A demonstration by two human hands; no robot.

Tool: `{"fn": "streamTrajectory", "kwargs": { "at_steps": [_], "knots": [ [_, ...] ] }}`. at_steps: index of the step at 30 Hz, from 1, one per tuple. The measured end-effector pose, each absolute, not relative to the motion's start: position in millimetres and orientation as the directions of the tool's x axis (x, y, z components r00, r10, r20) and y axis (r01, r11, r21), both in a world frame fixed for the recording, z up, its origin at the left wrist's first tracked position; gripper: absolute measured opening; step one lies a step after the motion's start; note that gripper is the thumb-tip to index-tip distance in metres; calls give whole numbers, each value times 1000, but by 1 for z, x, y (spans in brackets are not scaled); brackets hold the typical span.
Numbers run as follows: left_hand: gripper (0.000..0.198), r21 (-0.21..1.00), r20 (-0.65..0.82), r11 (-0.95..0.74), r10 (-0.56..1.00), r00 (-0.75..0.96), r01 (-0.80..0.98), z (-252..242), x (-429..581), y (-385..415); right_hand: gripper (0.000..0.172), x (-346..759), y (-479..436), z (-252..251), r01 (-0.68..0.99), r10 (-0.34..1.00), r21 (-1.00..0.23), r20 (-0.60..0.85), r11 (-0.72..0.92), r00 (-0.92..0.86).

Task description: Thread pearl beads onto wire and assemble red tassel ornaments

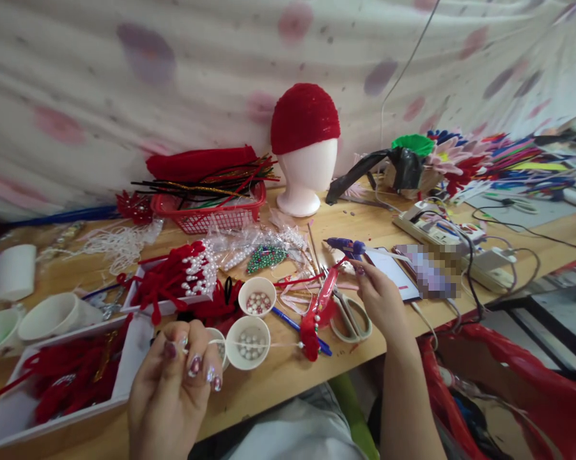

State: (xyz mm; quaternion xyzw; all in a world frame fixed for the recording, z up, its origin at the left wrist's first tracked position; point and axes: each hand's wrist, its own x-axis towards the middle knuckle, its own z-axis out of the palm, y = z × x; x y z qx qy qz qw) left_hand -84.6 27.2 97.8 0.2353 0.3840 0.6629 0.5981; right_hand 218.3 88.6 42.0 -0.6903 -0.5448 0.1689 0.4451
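Note:
My left hand is closed in a pinch on a thin white thread, above the near edge of the table. The thread runs taut past the paper cups to a red fuzzy chenille piece with a few small beads along it. My right hand pinches the upper, thin end of this red piece; its fingertips are partly hidden. Just beyond those fingers lies a blue glue gun. Scissors with pale handles lie below my right hand, and a blue pen lies under the red piece.
Cups of beads stand between my hands. White boxes of red chenille pieces are at left. A white foam head wears a red cap behind a red basket. Phones and a power strip with cables lie right.

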Motion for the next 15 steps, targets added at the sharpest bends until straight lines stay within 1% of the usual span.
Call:
{"fn": "streamTrajectory", "kwargs": {
  "at_steps": [4, 6, 7, 8, 9, 10, 11, 12, 13, 15],
  "knots": [
    [36, 794, -90, -5, 988, -126, -607, 95, -87, 30, 32, 202, 79, 57, 630, 866, -776, 331, 23, 376],
    [34, 818, -62, 14, 996, -63, -575, 94, -85, 28, 28, 181, 64, 74, 611, 865, -785, 369, 96, 339],
    [34, 833, -66, 39, 997, -30, -552, 93, -82, 26, 27, 169, 55, 82, 542, 880, -821, 379, 177, 286],
    [34, 850, -82, 72, 997, 5, -522, 93, -78, 23, 26, 155, 46, 90, 455, 923, -860, 342, 231, 178],
    [35, 866, -105, 107, 994, 31, -488, 94, -74, 19, 30, 142, 37, 96, 357, 958, -898, 286, 258, 28],
    [36, 883, -134, 140, 990, 44, -448, 95, -70, 15, 34, 129, 30, 99, 274, 965, -928, 223, 254, -139],
    [36, 902, -155, 159, 987, 43, -402, 96, -65, 11, 38, 118, 25, 101, 205, 944, -953, 161, 224, -287],
    [37, 918, -172, 171, 985, 30, -357, 98, -62, 8, 38, 109, 21, 101, 166, 910, -969, 106, 185, -400],
    [37, 931, -180, 175, 984, 15, -319, 99, -59, 5, 34, 103, 19, 98, 144, 881, -978, 66, 149, -468],
    [38, 944, -199, 182, 979, -36, -277, 101, -57, 3, 30, 96, 19, 92, 127, 868, -988, 10, 84, -497]
  ]
}}
